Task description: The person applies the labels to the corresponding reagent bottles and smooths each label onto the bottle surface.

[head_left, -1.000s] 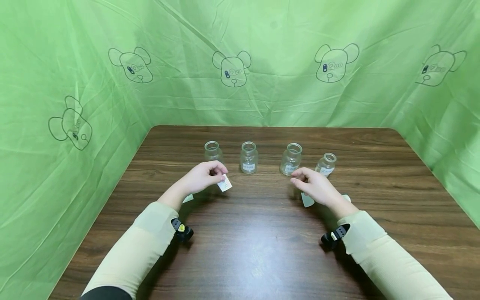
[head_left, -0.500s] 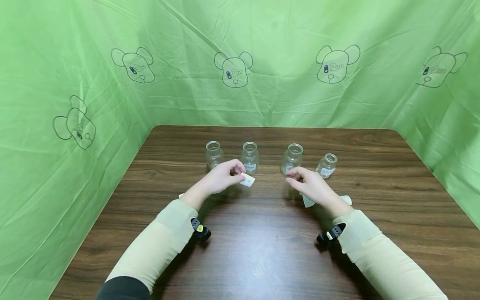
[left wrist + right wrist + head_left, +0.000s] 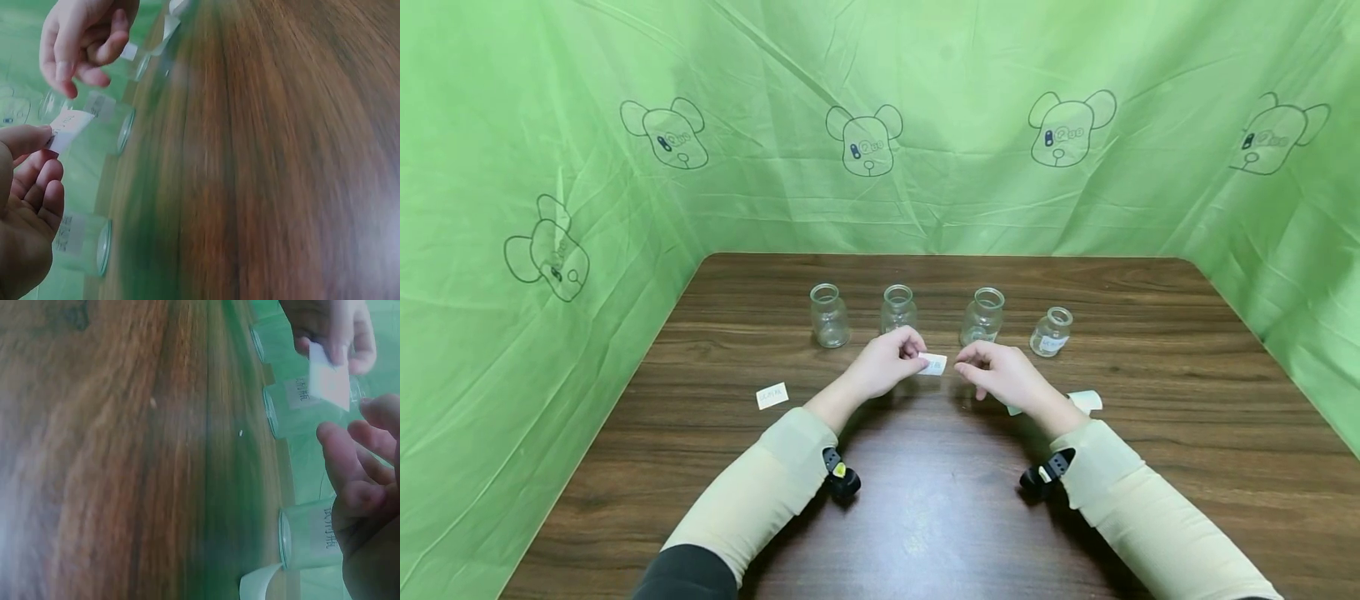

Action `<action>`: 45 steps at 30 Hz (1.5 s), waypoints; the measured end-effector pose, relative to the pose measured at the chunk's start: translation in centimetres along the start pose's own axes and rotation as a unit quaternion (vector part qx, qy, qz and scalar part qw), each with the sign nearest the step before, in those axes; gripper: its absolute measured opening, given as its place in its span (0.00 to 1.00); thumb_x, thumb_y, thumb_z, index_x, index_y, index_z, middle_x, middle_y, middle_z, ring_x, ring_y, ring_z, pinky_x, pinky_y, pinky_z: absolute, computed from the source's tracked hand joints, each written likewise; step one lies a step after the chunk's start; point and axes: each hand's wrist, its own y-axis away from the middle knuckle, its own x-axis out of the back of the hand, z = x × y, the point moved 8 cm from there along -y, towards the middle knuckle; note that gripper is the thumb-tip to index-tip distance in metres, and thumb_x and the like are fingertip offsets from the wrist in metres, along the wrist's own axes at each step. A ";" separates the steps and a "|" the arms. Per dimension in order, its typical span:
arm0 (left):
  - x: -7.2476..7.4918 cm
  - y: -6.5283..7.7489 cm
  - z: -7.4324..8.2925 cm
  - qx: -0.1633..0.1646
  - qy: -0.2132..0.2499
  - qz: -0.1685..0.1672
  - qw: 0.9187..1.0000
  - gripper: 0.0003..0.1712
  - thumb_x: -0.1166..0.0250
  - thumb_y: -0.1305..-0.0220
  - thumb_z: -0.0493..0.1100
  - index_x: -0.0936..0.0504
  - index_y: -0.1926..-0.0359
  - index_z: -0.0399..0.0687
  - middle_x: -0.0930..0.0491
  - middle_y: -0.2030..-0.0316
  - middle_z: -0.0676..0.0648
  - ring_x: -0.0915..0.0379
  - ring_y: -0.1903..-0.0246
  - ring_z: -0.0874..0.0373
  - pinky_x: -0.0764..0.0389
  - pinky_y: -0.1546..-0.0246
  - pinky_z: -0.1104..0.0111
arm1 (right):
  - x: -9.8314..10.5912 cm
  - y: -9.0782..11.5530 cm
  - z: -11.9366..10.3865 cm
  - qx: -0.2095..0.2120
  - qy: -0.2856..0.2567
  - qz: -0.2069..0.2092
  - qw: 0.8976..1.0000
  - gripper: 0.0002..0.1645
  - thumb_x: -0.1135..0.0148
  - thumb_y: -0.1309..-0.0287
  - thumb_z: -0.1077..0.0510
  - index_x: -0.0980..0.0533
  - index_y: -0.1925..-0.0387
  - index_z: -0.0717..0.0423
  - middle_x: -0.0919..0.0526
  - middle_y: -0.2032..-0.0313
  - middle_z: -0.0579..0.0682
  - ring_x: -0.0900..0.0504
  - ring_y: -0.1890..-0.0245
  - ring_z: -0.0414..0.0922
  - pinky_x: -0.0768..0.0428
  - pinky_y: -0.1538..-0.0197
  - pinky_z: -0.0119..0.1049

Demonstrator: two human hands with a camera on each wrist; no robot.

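My left hand (image 3: pixel 883 368) pinches a small white label (image 3: pixel 935 364) with printed writing between thumb and fingertips, above the table. In the left wrist view the label (image 3: pixel 70 130) tilts, its free corner pointing away from the thumb. My right hand (image 3: pixel 1002 379) is close by on the right, fingers loosely bent and holding nothing. Its fingertips (image 3: pixel 326 432) are a short gap from the label's free edge. Behind the hands stand two labelled glass jars, a middle-left jar (image 3: pixel 898 308) and a middle-right jar (image 3: pixel 982 315), their lower parts partly covered by the hands.
A plain glass jar (image 3: pixel 830 323) stands at the left and a smaller labelled jar (image 3: pixel 1050 335) at the right. Another written label (image 3: pixel 772 396) lies on the wooden table (image 3: pixel 917 500) at left. Curled pale paper (image 3: pixel 1086 401) lies by the right wrist. Green cloth (image 3: pixel 955 200) surrounds the table.
My left hand has carried the label rightward, from before the left jar toward my right hand. The right hand has shifted slightly left and down. The label on the table has come into full view.
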 end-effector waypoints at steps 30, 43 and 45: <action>-3.1 -1.7 0.5 0.000 0.106 -0.004 0.994 0.05 0.34 0.41 0.41 0.19 0.65 0.46 0.21 0.71 0.54 0.27 0.68 0.64 0.26 0.65 0.72 | -0.1 -0.4 0.2 -0.014 -0.022 0.029 0.999 0.12 0.39 0.40 0.52 0.23 0.58 0.55 0.17 0.66 0.50 0.20 0.80 0.40 0.25 0.70 0.35; -3.7 -1.7 0.4 0.015 0.112 -0.007 0.994 0.04 0.35 0.41 0.39 0.17 0.65 0.43 0.20 0.71 0.53 0.27 0.69 0.65 0.26 0.65 0.73 | 0.1 -0.2 0.4 -0.027 -0.022 0.042 0.998 0.07 0.39 0.41 0.55 0.23 0.63 0.54 0.17 0.70 0.49 0.20 0.80 0.40 0.30 0.77 0.34; -3.7 -1.7 0.6 0.016 0.109 -0.007 0.994 0.04 0.35 0.41 0.39 0.17 0.65 0.43 0.20 0.71 0.53 0.27 0.69 0.65 0.26 0.66 0.73 | 0.3 -0.2 0.3 -0.026 -0.018 0.047 0.998 0.06 0.38 0.41 0.55 0.23 0.65 0.54 0.17 0.72 0.50 0.20 0.80 0.40 0.31 0.78 0.33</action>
